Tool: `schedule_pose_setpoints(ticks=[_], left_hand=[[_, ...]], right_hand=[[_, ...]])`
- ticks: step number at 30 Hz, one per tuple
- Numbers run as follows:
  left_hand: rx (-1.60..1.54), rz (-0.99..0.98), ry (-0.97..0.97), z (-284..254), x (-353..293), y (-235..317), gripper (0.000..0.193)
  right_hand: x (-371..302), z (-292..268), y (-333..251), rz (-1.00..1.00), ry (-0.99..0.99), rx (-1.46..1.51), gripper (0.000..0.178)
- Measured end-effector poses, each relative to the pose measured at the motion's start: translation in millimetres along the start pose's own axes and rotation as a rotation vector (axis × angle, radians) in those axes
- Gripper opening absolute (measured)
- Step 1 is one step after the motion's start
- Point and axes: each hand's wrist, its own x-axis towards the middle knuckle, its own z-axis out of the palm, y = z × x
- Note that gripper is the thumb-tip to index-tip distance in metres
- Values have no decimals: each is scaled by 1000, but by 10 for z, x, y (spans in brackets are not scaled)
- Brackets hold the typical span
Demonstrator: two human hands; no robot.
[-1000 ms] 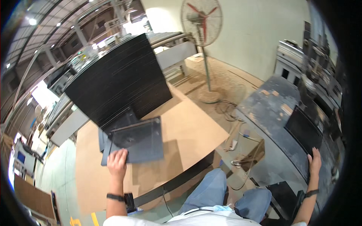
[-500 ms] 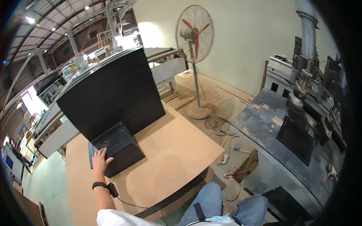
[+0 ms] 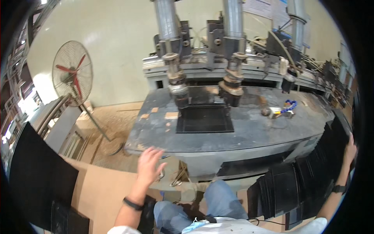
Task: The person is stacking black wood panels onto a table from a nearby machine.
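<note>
My left hand (image 3: pixel 149 165) hangs in the air in front of the grey machine table, fingers spread, with nothing in it. At the far right, my right hand (image 3: pixel 351 149) closes on the outer edge of a black panel (image 3: pixel 339 121) that leans at the end of a row of black panels (image 3: pixel 284 185). The dim rim of the view partly hides its fingers. Another black panel (image 3: pixel 205 119) lies flat on the machine table (image 3: pixel 156 134), partly under two upright machine heads (image 3: pixel 178 91).
Small wood offcuts (image 3: pixel 171 115) and a blue coiled hose fitting (image 3: pixel 287 109) are on the table. To the left stand a pedestal fan (image 3: pixel 73 74) and a stack of black panels (image 3: pixel 37 171) on a tan board (image 3: pixel 107 185). Sawdust covers the floor by the wall.
The view has swung right, from the stacked panels to the machine table. My left hand has left the small black stack and is lifted, empty. My right hand has come into view at the right-hand panels.
</note>
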Motion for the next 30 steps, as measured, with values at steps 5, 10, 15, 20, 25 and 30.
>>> schedule_pose_setpoints(ticks=[5, 10, 15, 20, 25, 30], left_hand=[[-16, 6, -239, 1481, 1091, 406, 71], [89, -89, -200, 1703, 948, 614, 86], [108, 114, -89, 1041, 275, 839, 36], [206, 206, -96, 8, -726, 662, 37], [459, 96, -90, -1300, -1427, 828, 25], [827, -174, -55, -2280, -2445, 1026, 21]], right_hand=[[-647, -933, -1620, -396, 163, 95, 51], [-822, -1102, -3042, -722, 158, 636, 36], [-1307, -449, -4355, -895, -36, 902, 33], [-1930, 171, -5482, -898, -92, 897, 34], [-2013, 550, -6045, -1058, -400, 995, 45], [-2011, 555, -6433, -1035, -536, 1063, 43]])
